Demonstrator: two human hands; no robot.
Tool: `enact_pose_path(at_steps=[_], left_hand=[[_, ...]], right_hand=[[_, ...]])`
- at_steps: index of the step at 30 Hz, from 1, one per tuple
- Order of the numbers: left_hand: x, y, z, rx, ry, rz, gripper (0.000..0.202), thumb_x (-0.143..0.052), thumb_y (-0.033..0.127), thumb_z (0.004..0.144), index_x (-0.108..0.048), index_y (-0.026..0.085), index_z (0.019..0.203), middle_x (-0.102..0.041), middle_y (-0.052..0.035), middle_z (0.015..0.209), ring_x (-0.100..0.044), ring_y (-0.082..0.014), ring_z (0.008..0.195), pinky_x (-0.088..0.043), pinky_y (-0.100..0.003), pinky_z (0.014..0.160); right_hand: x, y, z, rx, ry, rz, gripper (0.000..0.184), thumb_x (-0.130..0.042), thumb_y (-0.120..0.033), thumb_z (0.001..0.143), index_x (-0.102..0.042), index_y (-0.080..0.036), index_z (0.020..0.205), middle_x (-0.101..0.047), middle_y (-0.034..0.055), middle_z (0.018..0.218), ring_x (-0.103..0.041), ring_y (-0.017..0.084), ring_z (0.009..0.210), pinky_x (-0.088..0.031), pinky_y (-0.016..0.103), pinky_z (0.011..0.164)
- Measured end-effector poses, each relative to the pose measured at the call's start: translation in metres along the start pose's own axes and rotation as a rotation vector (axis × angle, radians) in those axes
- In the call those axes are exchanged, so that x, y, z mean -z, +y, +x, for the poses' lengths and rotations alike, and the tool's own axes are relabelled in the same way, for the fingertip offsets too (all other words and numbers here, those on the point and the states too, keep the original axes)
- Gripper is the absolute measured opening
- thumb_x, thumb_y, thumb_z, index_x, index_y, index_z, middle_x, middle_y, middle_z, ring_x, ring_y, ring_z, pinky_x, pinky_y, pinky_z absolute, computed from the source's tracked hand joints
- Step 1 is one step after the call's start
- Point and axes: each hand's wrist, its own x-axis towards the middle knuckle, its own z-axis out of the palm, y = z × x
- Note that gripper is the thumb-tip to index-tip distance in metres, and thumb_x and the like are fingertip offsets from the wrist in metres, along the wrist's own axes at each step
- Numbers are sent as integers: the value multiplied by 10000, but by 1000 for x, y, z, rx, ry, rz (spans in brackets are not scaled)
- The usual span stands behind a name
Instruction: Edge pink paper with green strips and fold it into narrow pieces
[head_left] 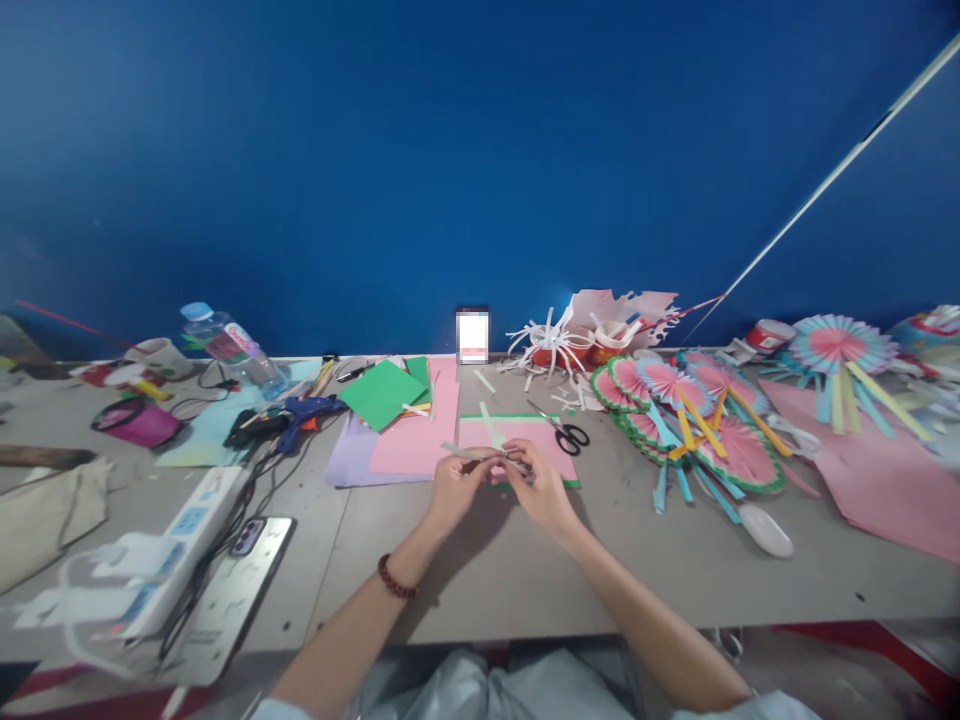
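My left hand (457, 490) and my right hand (541, 490) meet over the table, fingertips pinched close together. Between them runs a narrow pale strip (450, 449), likely paper or tape; its exact kind is unclear. One end sticks out past my left fingers. Beneath and behind the hands lies a pink paper sheet with green edges (540, 434), partly covered by them. A pale green strip (491, 424) rests on that sheet. Just right of it, black-handled scissors (571, 438) lie with their blades pointing up and left.
Left of the hands are stacked pink and lilac sheets (352, 455), green paper (382, 393), a blue glue gun (304, 415), a phone (232, 600) and a power strip (187, 545). To the right lie folded paper rosettes (739, 455) and a white spoon (765, 530). A blue wall stands behind.
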Motion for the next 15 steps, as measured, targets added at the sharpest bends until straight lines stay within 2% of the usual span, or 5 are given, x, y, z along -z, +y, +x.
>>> enact_pose_path(at_steps=[4,9,15], left_hand=[[1,0,1,21,60,0,282,-727,387,662,-751,140,797,-688,-42,591,-569,-126,472,-452,-237,504],[-1,4,-2,44,93,35,317,-727,419,650,-748,122,759,-659,-32,525,-551,-121,420,-435,-235,485],[-3,4,-2,81,69,17,355,-709,453,669,-738,114,769,-561,16,398,-459,-95,322,-347,-218,399]], right_hand=[[-1,-4,-1,28,-16,-35,218,-487,-294,860,-539,-199,1049,-663,78,962,-655,197,898,-535,307,762],[-2,0,0,20,15,-77,239,-503,-308,848,-546,-199,1057,-668,79,980,-660,200,887,-531,311,746],[-1,3,0,33,42,-90,231,-504,-300,850,-559,-193,1048,-670,86,993,-658,203,894,-531,315,752]])
